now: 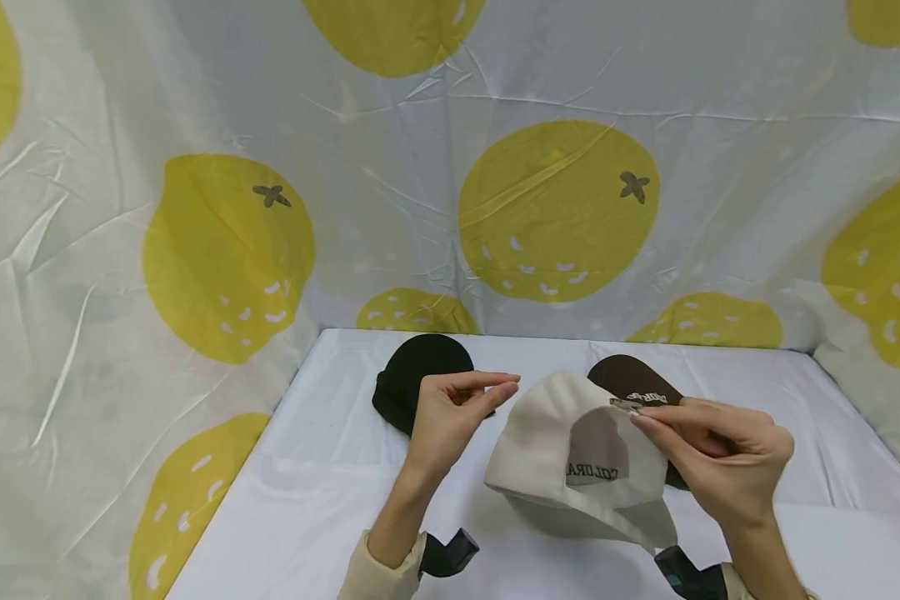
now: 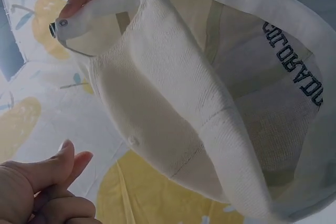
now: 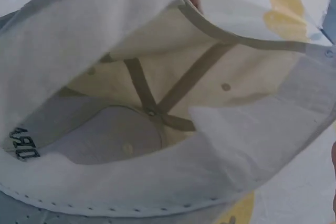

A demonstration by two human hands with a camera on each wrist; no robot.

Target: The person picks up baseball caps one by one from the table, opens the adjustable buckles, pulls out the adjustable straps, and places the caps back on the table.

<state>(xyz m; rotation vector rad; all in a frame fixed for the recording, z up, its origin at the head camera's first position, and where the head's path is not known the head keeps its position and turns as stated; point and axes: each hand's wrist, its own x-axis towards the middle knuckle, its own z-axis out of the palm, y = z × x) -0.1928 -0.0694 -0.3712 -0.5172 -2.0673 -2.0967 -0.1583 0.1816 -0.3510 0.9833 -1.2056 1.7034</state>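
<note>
A cream baseball cap hangs above the table, its back opening towards me and dark lettering visible inside. My right hand pinches the end of its back strap between thumb and forefinger, by a small metal buckle. To the left of the cap my left hand is raised, thumb and forefinger extended with a small gap, apart from the cap and holding nothing I can see. The left wrist view shows the crown tilted; the right wrist view looks into the lining, where my right hand is mostly hidden.
On the white table, a black cap lies behind my left hand. A dark brown cap with white lettering sits behind the cream one, partly covered. A lemon-print curtain encloses the back and sides.
</note>
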